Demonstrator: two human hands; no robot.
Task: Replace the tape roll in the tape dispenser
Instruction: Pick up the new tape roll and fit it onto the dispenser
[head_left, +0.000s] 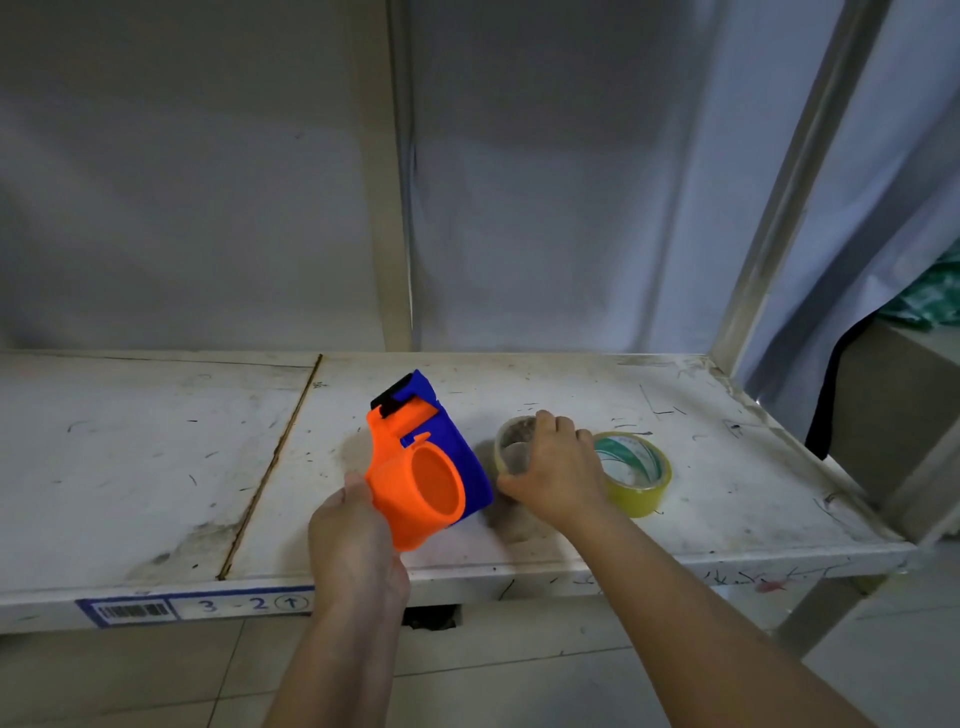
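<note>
A: Left side first?
B: White scuffed shelf (156, 467), seam running front to back, barcode label (192, 607) reading "3-2" with an up arrow on its front edge.
A: Left hand?
B: Left hand (358, 545) over the front edge, a little left of centre, fingers closed around the lower end of the tape dispenser (421, 467). Orange body, blue side plate, black piece at the top. It's tilted, top pointing toward the back edge, round orange hub facing up at the camera, no roll on it.
A: Touching the shelf?
B: Can't tell, the blue side is low and may rest on it.
A: Next?
B: Just right of the dispenser, the near-empty roll (514, 441), thin clear ring, lying on the shelf mid-depth. Right hand (556, 467) is clamped on it, thumb on the near side, fingers over the far rim.
A: And the new one?
B: Yellowish tape roll (639, 478) with a green-white core, lying flat just beside the right hand, partly hidden by it. Shelf's right front corner is well beyond it.
</note>
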